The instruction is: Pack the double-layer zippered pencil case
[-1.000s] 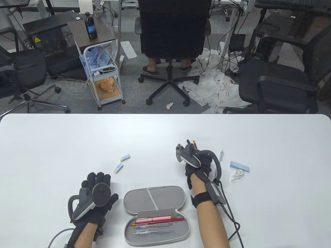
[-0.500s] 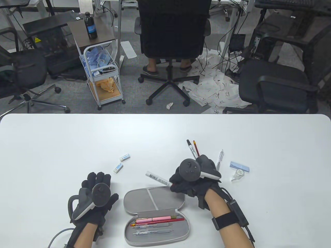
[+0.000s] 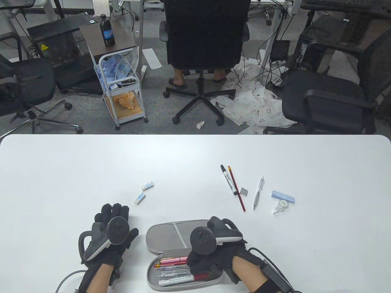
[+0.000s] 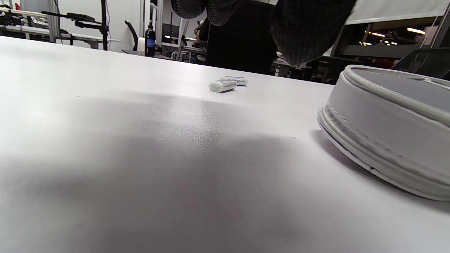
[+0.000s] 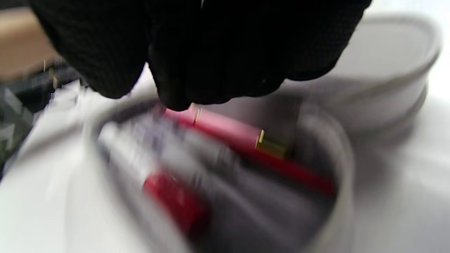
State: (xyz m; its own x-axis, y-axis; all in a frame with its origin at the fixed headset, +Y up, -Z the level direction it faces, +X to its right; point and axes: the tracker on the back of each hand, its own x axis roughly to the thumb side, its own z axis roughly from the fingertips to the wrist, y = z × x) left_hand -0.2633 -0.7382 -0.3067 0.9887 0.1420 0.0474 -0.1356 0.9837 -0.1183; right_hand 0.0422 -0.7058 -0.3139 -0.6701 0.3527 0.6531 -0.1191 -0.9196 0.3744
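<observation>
The grey pencil case (image 3: 171,235) lies open at the table's near edge, lid flat behind the tray. The tray holds a pink pen (image 3: 174,260), several clear pens and a white marker with a red cap (image 3: 180,278). My right hand (image 3: 198,265) hovers over the tray's right half, fingers curled downward. In the blurred right wrist view the marker (image 5: 172,196) lies in the tray below the fingertips (image 5: 175,98), beside the pink pen (image 5: 228,131). My left hand (image 3: 113,213) rests flat on the table left of the case (image 4: 386,140), fingers spread, holding nothing.
Two small erasers (image 3: 147,186) (image 3: 139,198) lie left of centre. A black-capped marker (image 3: 228,180), a red pencil (image 3: 237,189), a small grey piece (image 3: 244,191), a white pen (image 3: 258,197), a blue block (image 3: 283,197) and a correction tape (image 3: 281,207) lie at right.
My right hand lifted the white marker from the group at right, carried it left and toward me, and brought it down into the case tray. The left hand stayed put.
</observation>
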